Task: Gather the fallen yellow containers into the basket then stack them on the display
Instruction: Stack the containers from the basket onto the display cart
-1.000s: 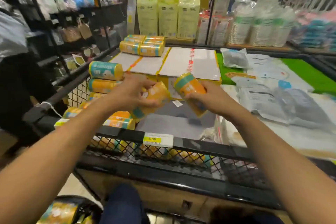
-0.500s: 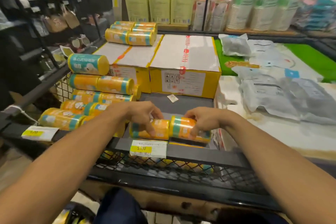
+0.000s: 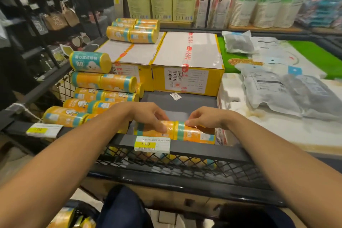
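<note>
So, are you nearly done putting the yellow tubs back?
Partway. Many already sit stacked in the pile on the left. The left hand and right hand hold the left container and right container end to end behind the front rail. A few more wait in the basket below.

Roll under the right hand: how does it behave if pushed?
Yellow roll lies on its side, so it may roll; black rail in front probably checks it. Glossy film looks slippery. Neighbouring roll abuts its end, limiting sliding left.
</note>
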Demonstrator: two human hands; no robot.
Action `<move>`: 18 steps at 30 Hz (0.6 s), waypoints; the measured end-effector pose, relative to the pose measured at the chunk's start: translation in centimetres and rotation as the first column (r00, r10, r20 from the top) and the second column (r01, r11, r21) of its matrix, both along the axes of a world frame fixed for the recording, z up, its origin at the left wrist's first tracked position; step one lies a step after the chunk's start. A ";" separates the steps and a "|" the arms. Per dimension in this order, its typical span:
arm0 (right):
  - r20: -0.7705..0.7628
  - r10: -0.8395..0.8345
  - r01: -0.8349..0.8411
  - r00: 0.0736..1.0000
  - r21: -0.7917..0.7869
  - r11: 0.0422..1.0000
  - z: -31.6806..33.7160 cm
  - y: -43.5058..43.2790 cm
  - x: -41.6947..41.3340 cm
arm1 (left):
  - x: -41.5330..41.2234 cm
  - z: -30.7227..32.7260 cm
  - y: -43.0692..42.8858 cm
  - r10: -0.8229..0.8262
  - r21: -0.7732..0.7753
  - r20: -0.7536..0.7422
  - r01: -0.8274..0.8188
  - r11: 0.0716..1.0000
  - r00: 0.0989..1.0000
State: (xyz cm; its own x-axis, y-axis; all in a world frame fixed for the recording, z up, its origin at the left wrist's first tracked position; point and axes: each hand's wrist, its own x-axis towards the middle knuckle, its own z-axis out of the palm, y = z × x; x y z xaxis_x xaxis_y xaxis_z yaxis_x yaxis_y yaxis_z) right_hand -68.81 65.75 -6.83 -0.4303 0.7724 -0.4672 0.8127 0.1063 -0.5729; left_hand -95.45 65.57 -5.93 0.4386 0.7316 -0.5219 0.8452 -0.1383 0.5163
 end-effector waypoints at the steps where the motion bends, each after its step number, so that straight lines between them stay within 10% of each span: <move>1: -0.045 -0.025 0.027 0.999 0.040 0.999 0.3 -0.2 -0.1 | -0.1 0.8 -0.4 0.035 0.052 0.027 -0.036 0.998 0.999; 7: -0.522 -0.172 0.298 0.836 0.168 0.940 6.0 -1.7 -2.8 | -2.9 8.3 -6.7 0.308 0.383 0.346 -0.433 0.816 0.886; 18: -0.640 0.199 -0.009 0.742 0.288 0.958 5.6 -15.1 -23.5 | -16.5 1.7 -29.9 0.533 0.143 0.830 -0.987 0.078 0.163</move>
